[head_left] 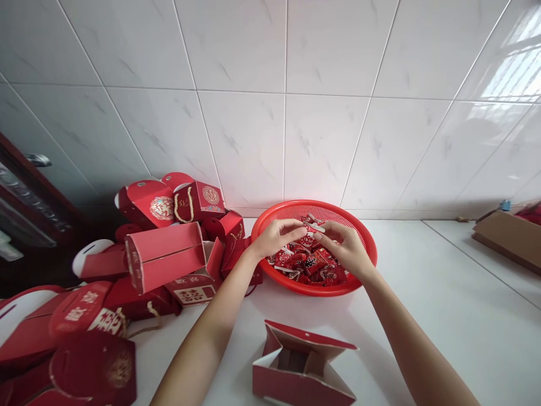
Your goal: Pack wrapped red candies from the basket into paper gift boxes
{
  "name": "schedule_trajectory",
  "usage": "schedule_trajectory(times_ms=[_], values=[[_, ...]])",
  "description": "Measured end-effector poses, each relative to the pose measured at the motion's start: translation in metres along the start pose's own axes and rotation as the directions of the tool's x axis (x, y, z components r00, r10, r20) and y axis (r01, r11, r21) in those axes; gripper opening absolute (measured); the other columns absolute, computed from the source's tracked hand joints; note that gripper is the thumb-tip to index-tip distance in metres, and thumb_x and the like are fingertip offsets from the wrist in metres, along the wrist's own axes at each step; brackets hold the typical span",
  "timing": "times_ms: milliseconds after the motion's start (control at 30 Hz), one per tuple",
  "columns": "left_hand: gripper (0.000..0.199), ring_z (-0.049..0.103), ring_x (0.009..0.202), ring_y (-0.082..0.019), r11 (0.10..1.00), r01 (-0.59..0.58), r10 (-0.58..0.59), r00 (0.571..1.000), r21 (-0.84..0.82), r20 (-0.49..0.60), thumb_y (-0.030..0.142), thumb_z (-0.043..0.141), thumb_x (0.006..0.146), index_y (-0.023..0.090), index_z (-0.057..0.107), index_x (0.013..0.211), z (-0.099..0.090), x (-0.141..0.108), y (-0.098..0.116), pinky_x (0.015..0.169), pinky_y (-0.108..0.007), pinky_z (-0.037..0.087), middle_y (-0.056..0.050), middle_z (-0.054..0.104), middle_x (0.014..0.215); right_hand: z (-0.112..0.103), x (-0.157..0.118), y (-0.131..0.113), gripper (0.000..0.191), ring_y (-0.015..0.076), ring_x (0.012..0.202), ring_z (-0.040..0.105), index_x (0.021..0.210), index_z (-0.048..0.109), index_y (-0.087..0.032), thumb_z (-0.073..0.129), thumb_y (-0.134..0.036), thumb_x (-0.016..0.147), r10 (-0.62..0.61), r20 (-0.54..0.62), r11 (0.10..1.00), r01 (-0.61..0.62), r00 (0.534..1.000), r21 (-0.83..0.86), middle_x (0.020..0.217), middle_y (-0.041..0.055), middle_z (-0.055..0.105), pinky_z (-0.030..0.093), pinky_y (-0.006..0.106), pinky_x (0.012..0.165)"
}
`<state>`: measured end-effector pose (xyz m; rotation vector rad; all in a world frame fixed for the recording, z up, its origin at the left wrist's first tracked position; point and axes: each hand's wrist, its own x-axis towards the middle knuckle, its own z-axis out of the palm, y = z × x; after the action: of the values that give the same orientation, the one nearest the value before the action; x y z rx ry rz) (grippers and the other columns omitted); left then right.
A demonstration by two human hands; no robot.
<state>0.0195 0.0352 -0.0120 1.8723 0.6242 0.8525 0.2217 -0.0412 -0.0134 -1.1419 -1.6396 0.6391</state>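
A: How does the packet (315, 227) look?
B: Small and flat, with a pale strip along it. It's above the sweets (310, 262) in the red basket (371, 254).
A: And the hands?
B: The left hand (282, 235) pinches it from one side, fingers drawn narrow; the right hand (343, 243) pinches the other, thumb and fingers close together.
A: Can you read its print?
B: No, it's too small, and the fingertips cover its ends. The hands also hide some of the sweets and part of the basket's mesh.
A: What about the open box (302, 383)?
B: Red outside, its mouth spread, nearer the wearer than the basket. Its inside is shadowed, and the bottom edge of the view cuts it off.
A: The pile at left?
B: Red boxes (169, 256), overlapping, some cut off at the edge. The carton (507, 239) at far right is cut off too.
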Motion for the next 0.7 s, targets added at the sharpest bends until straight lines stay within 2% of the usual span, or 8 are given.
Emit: schedule_trajectory(times_ms=[67, 133, 233, 267, 333, 400, 567, 700], values=[[0.036, 0.072, 0.093, -0.025, 0.991, 0.08, -0.065, 0.988, 0.107, -0.142, 0.047, 0.054, 0.095, 0.018, 0.074, 0.09, 0.001, 0.001, -0.002, 0.087, -0.036, 0.056, -0.006, 0.076, 0.093, -0.002, 0.0, 0.0, 0.025, 0.0239, 0.082, 0.072, 0.086, 0.068, -0.022, 0.07, -0.046, 0.088, 0.007, -0.058, 0.999, -0.005, 0.998, 0.04, 0.083, 0.0049, 0.075, 0.057, 0.037, 0.075], [0.033, 0.072, 0.093, -0.025, 0.925, 0.222, -0.144, 0.956, 0.308, -0.256, 0.036, 0.047, 0.098, 0.019, 0.075, 0.092, 0.002, 0.001, -0.003, 0.088, -0.037, 0.055, -0.007, 0.077, 0.093, -0.004, 0.0, 0.001, 0.02, 0.0254, 0.089, 0.075, 0.083, 0.064, -0.022, 0.07, -0.041, 0.086, 0.041, -0.097, 0.994, -0.03, 0.994, 0.106, 0.089, 0.0065, 0.078, 0.059, 0.039, 0.08], [0.029, 0.072, 0.098, -0.029, 0.659, 0.364, -0.215, 0.93, 0.658, -0.299, 0.021, 0.046, 0.096, 0.019, 0.075, 0.097, 0.007, -0.003, 0.0, 0.087, -0.039, 0.053, -0.01, 0.079, 0.1, -0.008, 0.0, 0.007, 0.018, 0.026, 0.09, 0.076, 0.078, 0.061, -0.023, 0.069, -0.037, 0.085, 0.091, -0.067, 0.989, -0.082, 0.994, 0.124, 0.085, 0.0061, 0.078, 0.06, 0.041, 0.083], [0.028, 0.072, 0.1, -0.031, 0.58, 0.376, -0.233, 0.927, 0.722, -0.295, 0.018, 0.046, 0.094, 0.019, 0.075, 0.096, 0.008, -0.005, 0.001, 0.087, -0.04, 0.052, -0.012, 0.079, 0.101, -0.009, 0.001, 0.01, 0.017, 0.0259, 0.087, 0.076, 0.077, 0.061, -0.023, 0.069, -0.036, 0.085, 0.1, -0.043, 0.991, -0.096, 0.994, 0.09, 0.083, 0.0057, 0.077, 0.06, 0.041, 0.081], [0.025, 0.073, 0.102, -0.034, 0.494, 0.388, -0.266, 0.92, 0.778, -0.289, 0.012, 0.049, 0.09, 0.018, 0.074, 0.089, 0.011, -0.008, 0.003, 0.086, -0.041, 0.052, -0.016, 0.078, 0.101, -0.009, 0.002, 0.016, 0.012, 0.0259, 0.084, 0.075, 0.077, 0.063, -0.023, 0.068, -0.032, 0.083, 0.107, 0.011, 0.994, -0.107, 0.994, -0.022, 0.083, 0.0054, 0.076, 0.06, 0.042, 0.08], [0.02, 0.073, 0.097, -0.036, 0.475, 0.4, -0.289, 0.912, 0.784, -0.29, 0.008, 0.056, 0.082, 0.017, 0.073, 0.08, 0.012, -0.009, 0.003, 0.085, -0.042, 0.052, -0.018, 0.078, 0.096, -0.008, 0.002, 0.022, 0.002, 0.0261, 0.086, 0.074, 0.082, 0.066, -0.023, 0.065, -0.026, 0.082, 0.111, 0.06, 0.982, -0.101, 0.992, -0.159, 0.089, 0.0056, 0.077, 0.059, 0.042, 0.082], [0.016, 0.073, 0.095, -0.034, 0.491, 0.385, -0.301, 0.917, 0.782, -0.263, 0.005, 0.067, 0.068, 0.02, 0.07, 0.073, 0.011, -0.008, 0.0, 0.085, -0.039, 0.051, -0.015, 0.077, 0.094, -0.006, 0.001, 0.021, 0.03, 0.0292, 0.1, 0.071, 0.116, 0.069, -0.021, 0.058, -0.019, 0.088, 0.154, 0.206, 0.888, -0.044, 0.966, -0.457, 0.111, 0.0095, 0.076, 0.055, 0.044, 0.087], [0.019, 0.072, 0.09, -0.032, 0.554, 0.366, -0.325, 0.922, 0.748, -0.21, 0.003, 0.064, 0.064, 0.021, 0.069, 0.065, 0.009, -0.009, -0.001, 0.077, -0.036, 0.051, -0.012, 0.077, 0.085, -0.006, -0.003, 0.012, 0.045, 0.0348, 0.125, 0.064, 0.136, 0.065, -0.022, 0.059, -0.019, 0.091, 0.245, 0.34, 0.827, -0.012, 0.908, -0.563, 0.14, 0.0148, 0.065, 0.053, 0.045, 0.095]])
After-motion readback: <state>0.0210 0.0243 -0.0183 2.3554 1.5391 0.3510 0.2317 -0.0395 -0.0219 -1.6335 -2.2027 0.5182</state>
